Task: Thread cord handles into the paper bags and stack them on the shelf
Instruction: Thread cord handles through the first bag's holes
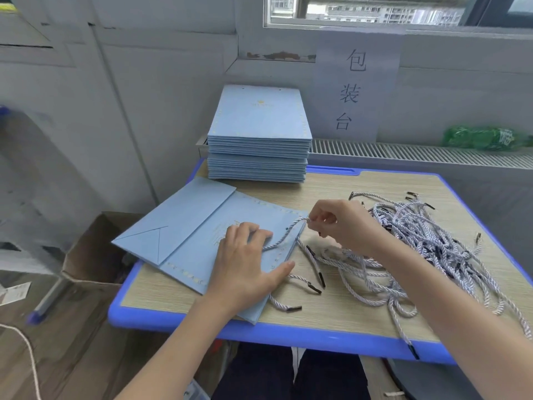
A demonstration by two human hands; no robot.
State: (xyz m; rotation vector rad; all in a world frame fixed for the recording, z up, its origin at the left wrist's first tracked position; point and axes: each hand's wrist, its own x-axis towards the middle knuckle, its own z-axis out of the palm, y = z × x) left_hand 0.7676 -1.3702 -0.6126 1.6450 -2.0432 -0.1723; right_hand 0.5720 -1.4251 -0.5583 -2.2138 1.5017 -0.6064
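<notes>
1. Two hands share one flat, folded light-blue paper bag [202, 235], which lies at the near left of the blue-rimmed wooden table [331, 316], just in front of the tall stack of identical flat blue bags [259, 134].
2. Your left hand [245, 264] lies spread and flat on the bag, fingers straight and thumb out toward the bag's right edge, pressing it down. Keep it there: the bag looks light and will probably skate on the smooth tabletop when you pull the cord.
3. Your right hand [337, 223] pinches the white-and-blue twisted cord [284, 236] between curled fingertips at the bag's upper right corner; the cord runs back across the bag to your left fingers.
4. Judge the cord as soft and limp. It will not push through a hole, so hold it right behind the stiff dark tip and lead with that.
5. The paper looks stiff but easy to crease, and it may tear at the small punched hole. Pull straight along the hole, not sideways.
6. The loose heap of spare twisted cords [418, 246] sits just to the right, tangled; lift one by its tip so the others do not drag along.
</notes>
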